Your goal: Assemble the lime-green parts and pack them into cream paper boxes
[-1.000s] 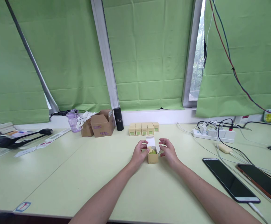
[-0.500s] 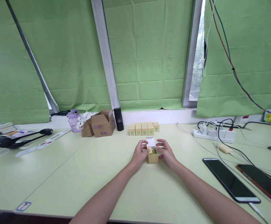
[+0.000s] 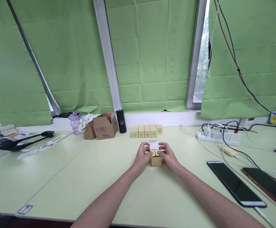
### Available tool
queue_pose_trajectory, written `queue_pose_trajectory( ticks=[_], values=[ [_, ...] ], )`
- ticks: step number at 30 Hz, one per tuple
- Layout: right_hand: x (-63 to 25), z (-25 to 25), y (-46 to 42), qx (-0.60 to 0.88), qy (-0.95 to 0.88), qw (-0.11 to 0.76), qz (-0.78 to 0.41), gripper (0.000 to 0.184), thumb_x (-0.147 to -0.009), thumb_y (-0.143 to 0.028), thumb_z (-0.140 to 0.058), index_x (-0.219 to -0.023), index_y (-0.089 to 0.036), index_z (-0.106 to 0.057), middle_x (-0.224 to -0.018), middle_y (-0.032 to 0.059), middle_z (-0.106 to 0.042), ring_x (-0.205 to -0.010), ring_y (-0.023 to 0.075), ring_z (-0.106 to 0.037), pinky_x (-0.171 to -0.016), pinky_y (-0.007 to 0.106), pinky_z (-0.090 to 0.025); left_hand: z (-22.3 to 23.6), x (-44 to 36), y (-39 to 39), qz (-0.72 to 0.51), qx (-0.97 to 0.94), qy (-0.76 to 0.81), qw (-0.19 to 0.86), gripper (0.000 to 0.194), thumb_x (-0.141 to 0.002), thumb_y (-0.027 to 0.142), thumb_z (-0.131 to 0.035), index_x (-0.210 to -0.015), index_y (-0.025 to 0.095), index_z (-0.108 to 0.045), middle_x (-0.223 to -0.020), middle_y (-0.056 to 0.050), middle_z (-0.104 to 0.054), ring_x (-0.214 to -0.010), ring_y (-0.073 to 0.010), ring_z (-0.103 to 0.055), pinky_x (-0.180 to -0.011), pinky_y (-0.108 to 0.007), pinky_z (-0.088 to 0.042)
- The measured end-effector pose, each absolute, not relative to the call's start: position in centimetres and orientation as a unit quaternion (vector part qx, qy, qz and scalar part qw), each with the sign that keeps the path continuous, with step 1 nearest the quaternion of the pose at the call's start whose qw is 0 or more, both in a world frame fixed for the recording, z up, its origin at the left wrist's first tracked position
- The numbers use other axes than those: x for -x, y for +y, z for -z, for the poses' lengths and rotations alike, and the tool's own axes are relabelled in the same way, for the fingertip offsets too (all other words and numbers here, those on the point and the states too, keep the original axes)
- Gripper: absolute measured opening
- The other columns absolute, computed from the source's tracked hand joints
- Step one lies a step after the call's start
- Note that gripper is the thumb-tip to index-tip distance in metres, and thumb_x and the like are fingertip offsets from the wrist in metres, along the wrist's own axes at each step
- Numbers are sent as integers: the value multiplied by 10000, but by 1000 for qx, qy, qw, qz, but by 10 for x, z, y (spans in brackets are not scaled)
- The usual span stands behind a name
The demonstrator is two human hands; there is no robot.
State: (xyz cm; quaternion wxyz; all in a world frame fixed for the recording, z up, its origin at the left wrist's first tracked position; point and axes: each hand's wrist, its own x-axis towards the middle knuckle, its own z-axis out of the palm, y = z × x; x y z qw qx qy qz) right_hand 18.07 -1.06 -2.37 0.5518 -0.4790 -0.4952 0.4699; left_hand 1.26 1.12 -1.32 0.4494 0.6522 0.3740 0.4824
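A small brown cardboard box stands upright on the table in front of me. Its white-lined lid flap is raised at the back, and both side flaps are folded inward over the opening. My left hand grips the box's left side, thumb on the left flap. On the other side, my right hand holds the box with its thumb pressing the right flap. The green thing inside is hidden under the flaps.
Several closed small boxes stand in a row behind. A black bottle, a carton and a purple bottle are at the back left. Phones, cables and a power strip lie on the right.
My right hand has moved left onto the box and folded its right flap inward. The green thing inside was visible before and is now covered. My left hand has stayed on the left flap.
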Motion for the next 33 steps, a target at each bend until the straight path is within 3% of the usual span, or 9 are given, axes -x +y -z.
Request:
queue_pose_trajectory(
  ticks=[6, 12, 17, 23, 27, 33],
  values=[
    [-180, 24, -10, 480, -493, 553, -470, 541, -667, -445, -695, -1151, -285, -514, -1109, 40, -508, -854, 200, -540, -484, 255, -481, 14, -13, 11, -487, -653, 367, 449, 377, -792, 235, -678, -1095, 252, -455, -1007, -36, -745, -951, -207, -660, -866, -342, -394],
    [-181, 27, -8, 478, -502, 558, -457, 523, -668, -448, -693, -1138, -282, -534, -1097, 53, -527, -850, 212, -546, -474, 253, -461, 17, -14, 15, -487, -670, 369, 421, 246, -771, 226, -670, -971, 221, -527, -927, -33, -693, -948, -216, -639, -832, -325, -423],
    [-182, 27, -8, 475, -533, 565, -414, 476, -709, -431, -662, -1140, -260, -554, -1115, 77, -561, -892, 236, -569, -473, 254, -443, 16, -14, 15, -494, -667, 355, 430, 203, -786, 268, -707, -912, 202, -562, -972, -49, -702, -941, -208, -648, -843, -318, -464],
    [-187, 24, -11, 415, -588, 618, -318, 255, -817, -336, -563, -1039, -231, -634, -1100, 91, -640, -956, 248, -593, -636, 323, -513, 18, -13, 16, -499, -653, 341, 456, 195, -756, 232, -710, -886, 197, -569, -986, -61, -719, -943, -201, -650, -865, -324, -497],
    [-188, 20, -17, 399, -640, 611, -242, 199, -868, -348, -617, -1035, -246, -655, -1108, 85, -667, -1031, 264, -585, -757, 368, -531, 19, -14, 17, -508, -645, 341, 458, 176, -732, 184, -676, -878, 197, -581, -971, -52, -696, -970, -210, -648, -876, -334, -504],
    [-187, 21, -18, 399, -678, 590, -183, 135, -880, -266, -613, -1010, -262, -648, -1064, 75, -666, -1030, 267, -572, -745, 368, -515, 11, -13, 12, -508, -635, 339, 473, 161, -724, 181, -670, -870, 195, -603, -937, -49, -712, -920, -204, -643, -866, -334, -496]
  ],
)
